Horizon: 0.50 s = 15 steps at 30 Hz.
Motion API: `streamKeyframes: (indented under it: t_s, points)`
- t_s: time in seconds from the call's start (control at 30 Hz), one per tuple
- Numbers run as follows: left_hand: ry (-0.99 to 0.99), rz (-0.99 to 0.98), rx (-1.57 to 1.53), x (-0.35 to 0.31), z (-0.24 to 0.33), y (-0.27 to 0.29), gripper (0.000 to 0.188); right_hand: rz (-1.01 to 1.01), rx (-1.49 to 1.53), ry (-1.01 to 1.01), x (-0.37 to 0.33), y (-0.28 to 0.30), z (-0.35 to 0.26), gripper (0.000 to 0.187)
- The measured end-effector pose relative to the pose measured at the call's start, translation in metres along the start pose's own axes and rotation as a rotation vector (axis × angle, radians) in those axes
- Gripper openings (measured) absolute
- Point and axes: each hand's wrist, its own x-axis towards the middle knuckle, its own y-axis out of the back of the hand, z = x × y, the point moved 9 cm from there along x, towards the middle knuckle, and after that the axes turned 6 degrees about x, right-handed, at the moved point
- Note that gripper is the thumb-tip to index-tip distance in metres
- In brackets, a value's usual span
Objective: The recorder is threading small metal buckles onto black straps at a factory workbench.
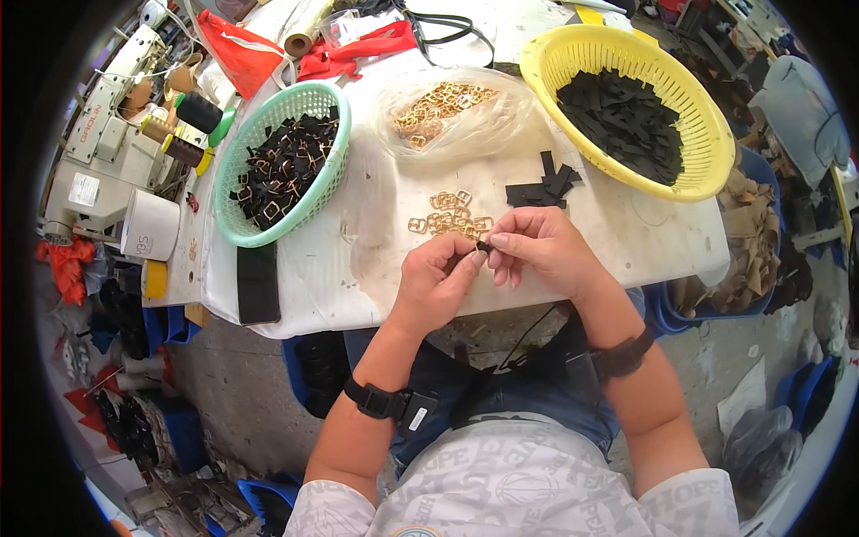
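Over the near edge of the white table, my left hand (pixel 438 279) and my right hand (pixel 544 251) meet fingertip to fingertip. Both pinch a small black strap piece (pixel 484 246), mostly covered by the fingers. Whether a buckle is on it I cannot make out. Just beyond lies a small pile of gold buckles (pixel 447 211). Several loose black strips (pixel 544 186) lie to its right. A clear plastic bag (pixel 394 134) farther back holds many more gold buckles. In the green basket (pixel 231 208) at left are black straps joined with gold buckles; the yellow basket (pixel 707 170) at right holds black strips.
A dark phone (pixel 259 285) lies at the table's left edge. Beyond are thread spools (pixel 199 113), red fabric (pixel 367 49) and a black cord (pixel 452 22). A sewing machine (pixel 103 116) stands at far left. Below the right edge, a blue bin (pixel 667 309) holds brown pieces.
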Motion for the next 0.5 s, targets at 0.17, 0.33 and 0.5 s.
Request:
streamKeyframes:
  t_s: [0.17, 0.33, 0.5]
  points:
    - [-0.034, 0.005, 0.013, 0.001, -0.001, -0.0004, 0.004, -0.016, -0.004, 0.005, 0.0009, 0.0004, 0.0008, 0.012]
    - [-0.067, -0.001, 0.002, -0.0005, 0.0011, -0.0026, 0.006, 0.004, -0.044, -0.008, -0.0006, -0.0008, 0.0017, 0.011]
    - [0.005, -0.041, -0.061, 0.0006, -0.0006, -0.0035, 0.007, 0.008, -0.049, 0.023, -0.0009, 0.0008, 0.0028, 0.012]
